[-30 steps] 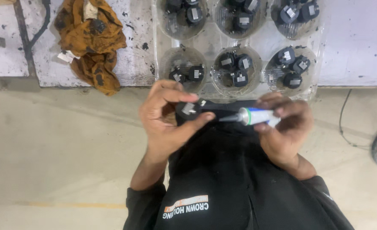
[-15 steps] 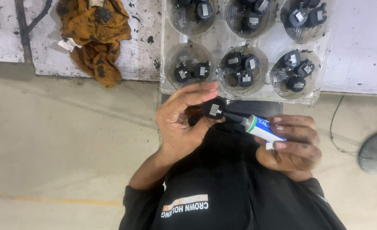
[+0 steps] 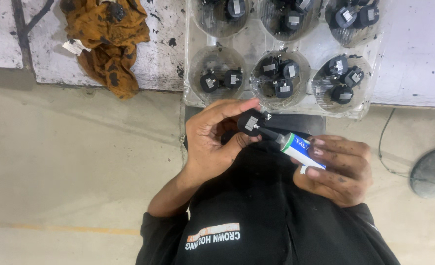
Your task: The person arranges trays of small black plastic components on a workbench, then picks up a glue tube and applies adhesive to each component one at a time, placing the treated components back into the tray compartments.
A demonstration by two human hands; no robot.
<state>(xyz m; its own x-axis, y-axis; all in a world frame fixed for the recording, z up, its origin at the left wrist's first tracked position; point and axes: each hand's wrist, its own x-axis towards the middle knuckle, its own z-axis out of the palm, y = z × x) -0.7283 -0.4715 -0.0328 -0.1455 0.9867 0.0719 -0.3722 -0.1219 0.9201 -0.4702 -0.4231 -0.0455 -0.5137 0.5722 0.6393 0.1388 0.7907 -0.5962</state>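
Closest to the camera is the person's own dark shirt, and just above it both hands meet over the lap. The left hand (image 3: 212,140) has its fingers pinching a small black part (image 3: 251,121) between thumb and forefinger, tilted so the little silver face points toward the other hand, I'd guess so the nozzle can get at it. The right hand (image 3: 338,169) is curled around a small white tube (image 3: 301,148) with a green band and a long black nozzle, fingers pressed together on the body like it's ready to squeeze. The nozzle tip sits right at the part, touching or nearly so; can't tell whether anything is coming out.

Just past the hands, at the edge of the table (image 3: 414,59), there's a clear plastic tray (image 3: 369,105) with round pockets, each holding a few of the same black parts, so it's easy to reach. The top row of pockets is cut off by the frame, so no idea how many there are in total.

Off to the left, an orange rag (image 3: 107,44) lies crumpled on the table. To the right, on the floor, a round grey thing (image 3: 433,172) with a cable is half out of view.
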